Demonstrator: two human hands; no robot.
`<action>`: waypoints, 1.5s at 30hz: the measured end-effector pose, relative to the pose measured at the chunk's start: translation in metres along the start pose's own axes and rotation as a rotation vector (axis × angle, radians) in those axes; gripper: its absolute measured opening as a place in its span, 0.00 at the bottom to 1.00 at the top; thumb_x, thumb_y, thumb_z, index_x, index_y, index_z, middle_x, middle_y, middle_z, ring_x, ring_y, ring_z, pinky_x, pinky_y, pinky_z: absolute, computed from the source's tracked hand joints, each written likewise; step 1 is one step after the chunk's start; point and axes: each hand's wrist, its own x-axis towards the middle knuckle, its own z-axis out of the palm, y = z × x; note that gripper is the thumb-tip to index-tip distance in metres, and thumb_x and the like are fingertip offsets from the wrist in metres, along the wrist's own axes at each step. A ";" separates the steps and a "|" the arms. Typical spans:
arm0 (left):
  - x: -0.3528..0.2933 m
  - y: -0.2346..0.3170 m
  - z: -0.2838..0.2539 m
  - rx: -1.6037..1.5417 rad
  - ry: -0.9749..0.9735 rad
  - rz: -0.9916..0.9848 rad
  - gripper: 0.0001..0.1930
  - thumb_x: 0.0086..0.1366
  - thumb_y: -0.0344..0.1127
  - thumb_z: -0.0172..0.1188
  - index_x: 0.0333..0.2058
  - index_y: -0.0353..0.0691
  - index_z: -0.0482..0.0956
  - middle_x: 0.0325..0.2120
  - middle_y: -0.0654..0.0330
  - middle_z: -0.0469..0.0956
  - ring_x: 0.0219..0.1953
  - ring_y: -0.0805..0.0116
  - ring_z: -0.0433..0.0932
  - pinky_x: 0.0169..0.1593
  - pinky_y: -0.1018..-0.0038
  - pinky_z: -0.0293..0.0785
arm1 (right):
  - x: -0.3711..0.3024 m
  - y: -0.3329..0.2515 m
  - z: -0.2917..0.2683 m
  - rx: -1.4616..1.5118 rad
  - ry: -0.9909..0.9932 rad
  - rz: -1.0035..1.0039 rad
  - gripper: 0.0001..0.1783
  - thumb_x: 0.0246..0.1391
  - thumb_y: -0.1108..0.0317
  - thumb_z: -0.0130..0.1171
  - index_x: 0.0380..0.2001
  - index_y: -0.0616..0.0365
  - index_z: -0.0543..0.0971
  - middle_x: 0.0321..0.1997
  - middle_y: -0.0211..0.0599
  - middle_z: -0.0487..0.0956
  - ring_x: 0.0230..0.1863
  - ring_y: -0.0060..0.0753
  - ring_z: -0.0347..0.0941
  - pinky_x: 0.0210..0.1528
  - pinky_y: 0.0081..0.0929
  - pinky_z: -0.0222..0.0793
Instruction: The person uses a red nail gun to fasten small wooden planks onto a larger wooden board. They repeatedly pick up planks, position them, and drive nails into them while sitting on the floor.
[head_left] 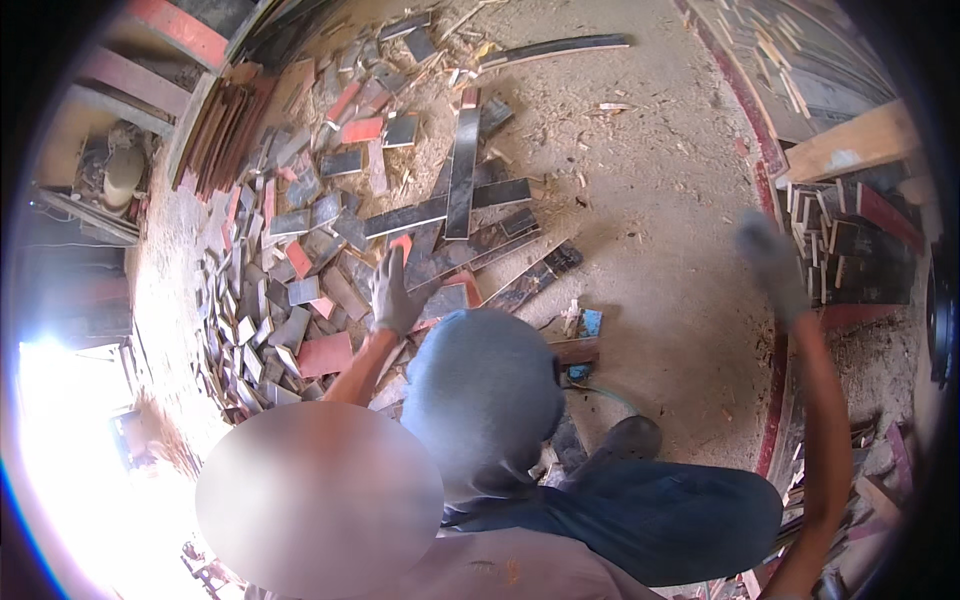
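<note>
My left hand point(393, 290), in a pale grey work glove, reaches over a heap of cut board offcuts point(325, 355) on my left. Its fingers are stretched out and apart, with a small orange-faced offcut point(403, 244) just past the fingertips. Whether they touch that piece I cannot tell. Out to the right, my gloved right hand point(772, 258) is raised over the floor near stacked boards, smeared by motion. Its fingers cannot be made out. Between my arms, a blue thing point(591, 322) with a short brown wood piece point(577, 351) by it shows beside my knee.
Long dark board strips point(461, 165) lie crossed ahead of the heap. Another long strip point(555, 48) lies farther off. Stacked timber pieces point(868, 255) stand at the right behind a red edge point(748, 100). Brown boards point(225, 130) lean at the far left. Sawdust and chips cover the floor.
</note>
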 end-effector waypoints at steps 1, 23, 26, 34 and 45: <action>0.014 -0.011 0.006 0.029 0.005 0.023 0.58 0.54 0.59 0.78 0.74 0.36 0.58 0.70 0.38 0.63 0.72 0.36 0.61 0.73 0.48 0.59 | 0.014 -0.056 0.022 0.104 -0.159 -0.146 0.31 0.54 0.53 0.68 0.57 0.59 0.77 0.53 0.51 0.80 0.58 0.53 0.74 0.64 0.49 0.66; 0.197 -0.058 0.017 -0.142 -0.458 0.056 0.45 0.49 0.47 0.79 0.66 0.45 0.71 0.58 0.45 0.79 0.61 0.45 0.77 0.63 0.57 0.74 | 0.079 -0.307 0.226 -0.366 -0.630 -0.687 0.21 0.56 0.73 0.61 0.54 0.53 0.77 0.55 0.43 0.74 0.60 0.46 0.70 0.62 0.50 0.67; 0.156 -0.043 0.014 0.178 -0.478 0.115 0.59 0.45 0.54 0.83 0.72 0.39 0.61 0.63 0.40 0.73 0.62 0.41 0.77 0.66 0.55 0.73 | 0.069 -0.293 0.201 -0.430 -0.729 -0.734 0.25 0.60 0.70 0.57 0.62 0.56 0.75 0.60 0.47 0.71 0.62 0.49 0.68 0.72 0.51 0.57; 0.176 0.015 0.001 0.274 -0.515 0.001 0.53 0.43 0.52 0.81 0.67 0.43 0.66 0.56 0.44 0.78 0.56 0.39 0.81 0.57 0.54 0.79 | 0.013 -0.295 0.256 -0.400 -0.746 -0.920 0.14 0.66 0.62 0.52 0.48 0.46 0.83 0.50 0.34 0.80 0.55 0.41 0.72 0.53 0.45 0.68; 0.170 -0.022 -0.023 -0.911 -0.578 -0.250 0.35 0.47 0.25 0.78 0.57 0.31 0.78 0.42 0.60 0.82 0.42 0.71 0.81 0.46 0.72 0.81 | 0.076 -0.223 0.161 -0.186 -0.594 -0.763 0.19 0.53 0.62 0.63 0.48 0.54 0.78 0.47 0.42 0.76 0.54 0.47 0.72 0.57 0.48 0.70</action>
